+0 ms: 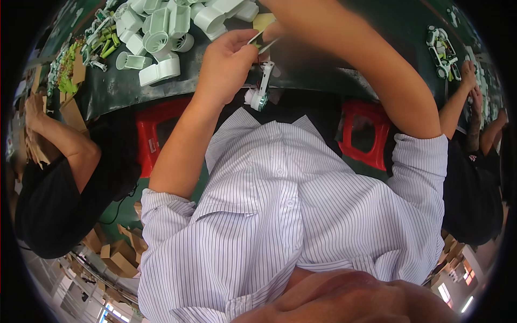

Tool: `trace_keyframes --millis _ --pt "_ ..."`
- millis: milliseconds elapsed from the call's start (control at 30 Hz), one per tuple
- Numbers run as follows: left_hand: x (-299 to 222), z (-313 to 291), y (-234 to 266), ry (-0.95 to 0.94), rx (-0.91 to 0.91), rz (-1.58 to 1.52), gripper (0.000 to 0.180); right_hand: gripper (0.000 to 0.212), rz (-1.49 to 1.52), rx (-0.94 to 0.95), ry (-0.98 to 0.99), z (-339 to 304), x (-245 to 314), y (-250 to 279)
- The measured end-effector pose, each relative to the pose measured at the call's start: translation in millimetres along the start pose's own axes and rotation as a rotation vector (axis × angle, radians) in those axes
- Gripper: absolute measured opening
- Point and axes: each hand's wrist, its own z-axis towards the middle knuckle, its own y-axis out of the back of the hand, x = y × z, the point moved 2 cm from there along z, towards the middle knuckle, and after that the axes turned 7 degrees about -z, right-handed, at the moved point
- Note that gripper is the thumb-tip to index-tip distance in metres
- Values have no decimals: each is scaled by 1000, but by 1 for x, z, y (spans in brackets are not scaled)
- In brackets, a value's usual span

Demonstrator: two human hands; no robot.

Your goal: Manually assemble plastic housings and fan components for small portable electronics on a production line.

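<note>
My left hand [227, 63] is closed in a pinch at the table's near edge, its fingertips around a thin pale plastic piece [254, 37]. Just below those fingers hangs a small white fan-like assembly [260, 92], with a narrow white arm and a round, green-edged end. Whether it is joined to the pinched piece is hidden. My right hand [273, 32] reaches in from the right and meets the left one at the same piece. Motion blur and the forearm cover its fingers. A yellow item [263, 21] shows behind the two hands.
A heap of pale green plastic housings [160, 40] lies left of my hands on the dark table [124, 92]. Small green and white parts [107, 43] lie farther left, others [442, 53] at the right. Red stools [366, 132] stand below the edge. People work at both sides.
</note>
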Motion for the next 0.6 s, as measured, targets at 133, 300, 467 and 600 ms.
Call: trace_keyframes --millis 133,300,467,600 --pt "-1 0 -2 -31 28 32 34 32 99 250 21 15 -1 -8" --pt "1 -1 0 -21 14 5 32 27 144 291 0 15 -7 -17" --pt "5 -3 2 -14 26 -172 33 24 853 11 -287 -19 -37 -21" --pt "-1 -7 -8 -5 64 -202 36 26 1072 59 -472 -39 -33 -30"
